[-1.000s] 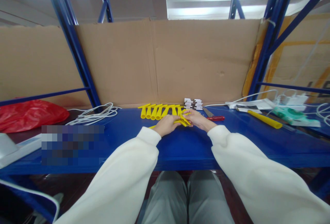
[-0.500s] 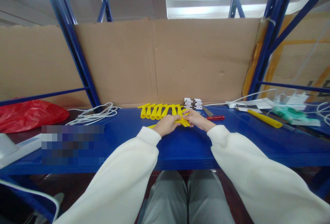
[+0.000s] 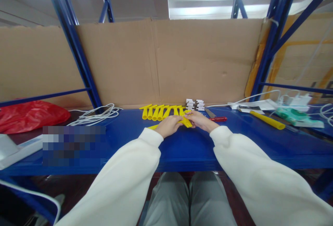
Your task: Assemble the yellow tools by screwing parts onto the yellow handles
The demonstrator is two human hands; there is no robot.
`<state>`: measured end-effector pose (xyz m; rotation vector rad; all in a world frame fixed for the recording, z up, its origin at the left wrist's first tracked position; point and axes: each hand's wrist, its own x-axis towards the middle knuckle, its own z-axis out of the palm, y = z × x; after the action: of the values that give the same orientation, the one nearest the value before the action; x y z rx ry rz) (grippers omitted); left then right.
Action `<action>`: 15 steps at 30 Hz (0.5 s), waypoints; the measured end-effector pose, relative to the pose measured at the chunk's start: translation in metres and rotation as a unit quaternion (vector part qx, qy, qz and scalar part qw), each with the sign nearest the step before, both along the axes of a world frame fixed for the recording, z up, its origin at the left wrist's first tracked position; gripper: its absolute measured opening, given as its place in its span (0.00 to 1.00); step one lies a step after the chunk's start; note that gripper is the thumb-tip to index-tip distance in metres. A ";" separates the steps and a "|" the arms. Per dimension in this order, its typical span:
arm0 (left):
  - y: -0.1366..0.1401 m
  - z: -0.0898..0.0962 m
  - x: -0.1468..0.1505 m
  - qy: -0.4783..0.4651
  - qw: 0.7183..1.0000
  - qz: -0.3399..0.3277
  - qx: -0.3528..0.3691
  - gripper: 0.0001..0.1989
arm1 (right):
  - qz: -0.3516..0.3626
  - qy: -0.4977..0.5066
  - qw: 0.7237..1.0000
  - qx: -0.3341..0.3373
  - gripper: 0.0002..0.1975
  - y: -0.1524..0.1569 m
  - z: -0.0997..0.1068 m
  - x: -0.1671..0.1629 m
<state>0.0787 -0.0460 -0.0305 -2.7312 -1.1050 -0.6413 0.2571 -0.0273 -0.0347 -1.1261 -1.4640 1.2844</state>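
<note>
My left hand [image 3: 169,126] and my right hand [image 3: 199,119] meet at the middle of the blue tabletop. Both are closed around a yellow plastic handle [image 3: 186,122], whose flat wide end shows between them. The left hand's fingers curl over it, while the right hand pinches it from the right side. More yellow comes out behind my left wrist. Just behind the hands stands a row of several similar yellow handles [image 3: 155,115] with round tube ends facing me. My fingers hide much of the held piece.
White small parts are stacked [image 3: 195,104] at the back, beside a red-handled screwdriver [image 3: 218,119]. A yellow tube [image 3: 267,120] lies to the right, near white cables and adapters [image 3: 299,100]. A coiled white cable [image 3: 96,115] and a red bag [image 3: 33,116] sit left. Cardboard [image 3: 182,63] walls the back.
The held yellow handle has shifted very slightly between my fingers. Both hands stay in nearly the same place, and the rest of the table looks the same.
</note>
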 end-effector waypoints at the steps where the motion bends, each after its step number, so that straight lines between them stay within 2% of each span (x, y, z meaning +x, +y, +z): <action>1: 0.000 0.000 0.000 -0.004 1.000 0.000 0.002 0.10 | 0.009 0.006 1.000 -0.003 0.09 0.000 0.001 0.001; 9: 0.003 -0.001 -0.003 -0.023 0.999 0.034 0.027 0.10 | 0.089 0.026 0.993 -0.070 0.04 -0.007 0.014 0.012; 15: 0.001 0.001 -0.002 -0.013 0.999 0.034 0.017 0.08 | 0.105 0.026 0.992 -0.070 0.04 -0.006 0.011 0.014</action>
<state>0.0763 -0.0454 -0.0293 -2.6520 -1.1756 -0.6824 0.2713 -0.0336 -0.0241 -1.0412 -1.5032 1.5724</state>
